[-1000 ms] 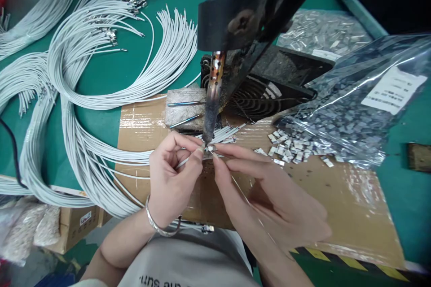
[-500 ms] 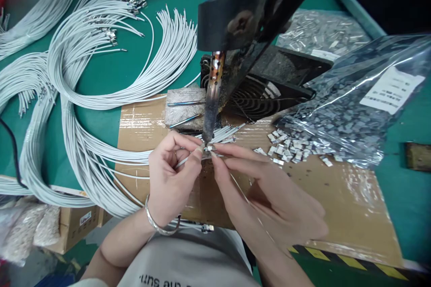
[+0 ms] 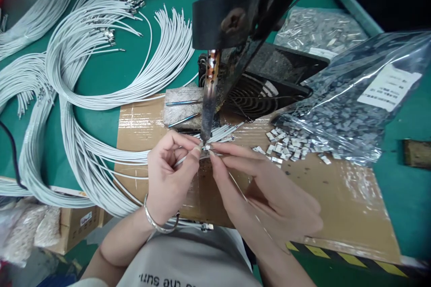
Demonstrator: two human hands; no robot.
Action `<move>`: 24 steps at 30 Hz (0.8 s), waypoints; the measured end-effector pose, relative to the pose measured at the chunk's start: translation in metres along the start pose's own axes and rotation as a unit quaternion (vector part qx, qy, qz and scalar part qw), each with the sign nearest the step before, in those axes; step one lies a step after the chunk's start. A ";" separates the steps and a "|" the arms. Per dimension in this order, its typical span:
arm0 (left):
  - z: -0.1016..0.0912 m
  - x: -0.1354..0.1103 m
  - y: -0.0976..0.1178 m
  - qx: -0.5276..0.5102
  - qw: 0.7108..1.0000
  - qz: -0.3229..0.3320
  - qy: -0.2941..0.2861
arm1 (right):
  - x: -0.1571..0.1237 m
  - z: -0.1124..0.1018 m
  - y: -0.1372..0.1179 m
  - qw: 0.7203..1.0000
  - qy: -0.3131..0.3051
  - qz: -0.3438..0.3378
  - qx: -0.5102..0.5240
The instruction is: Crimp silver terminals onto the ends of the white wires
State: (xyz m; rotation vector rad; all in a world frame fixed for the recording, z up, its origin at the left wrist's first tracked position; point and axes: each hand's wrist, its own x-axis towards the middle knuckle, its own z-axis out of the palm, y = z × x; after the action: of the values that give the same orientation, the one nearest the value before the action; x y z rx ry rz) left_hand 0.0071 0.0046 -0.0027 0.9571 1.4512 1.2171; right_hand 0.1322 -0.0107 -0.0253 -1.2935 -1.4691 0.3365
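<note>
Left fingers (image 3: 191, 160) pinch a slim white wire (image 3: 181, 161), right fingers (image 3: 232, 148) a tiny, shiny connector (image 3: 208, 147), just at the dark iron tip (image 3: 206, 132); a clear bag (image 3: 402, 51) bulges with small metallic pieces (image 3: 350, 119)!

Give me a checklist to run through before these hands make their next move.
1. White cable pinched in the left hand: ok.
2. Thin wire held in the right hand: ok.
3. Small metal part between the two hands' fingertips: ok.
4. Fingertips well away from the soldering iron: not ok, they are right beside its tip.
5. Iron's tip touching the part: cannot tell, too small.
6. Loose metal parts near the right hand: ok.
</note>
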 end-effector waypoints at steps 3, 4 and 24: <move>-0.001 0.000 0.000 -0.003 1.000 0.006 -0.001 | 0.001 -0.001 0.000 1.000 -0.005 -0.007 -0.004; -0.001 0.000 -0.001 -0.006 1.000 0.006 -0.003 | 0.001 -0.001 0.000 1.000 -0.005 -0.007 -0.004; -0.003 0.001 -0.002 -0.006 1.000 -0.004 -0.013 | -0.001 -0.001 0.002 1.000 -0.006 -0.005 0.018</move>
State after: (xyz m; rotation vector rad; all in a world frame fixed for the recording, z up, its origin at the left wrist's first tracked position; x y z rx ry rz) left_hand 0.0044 0.0045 -0.0048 0.9555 1.4231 1.2024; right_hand 0.1340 -0.0106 -0.0272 -1.2557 -1.4731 0.3629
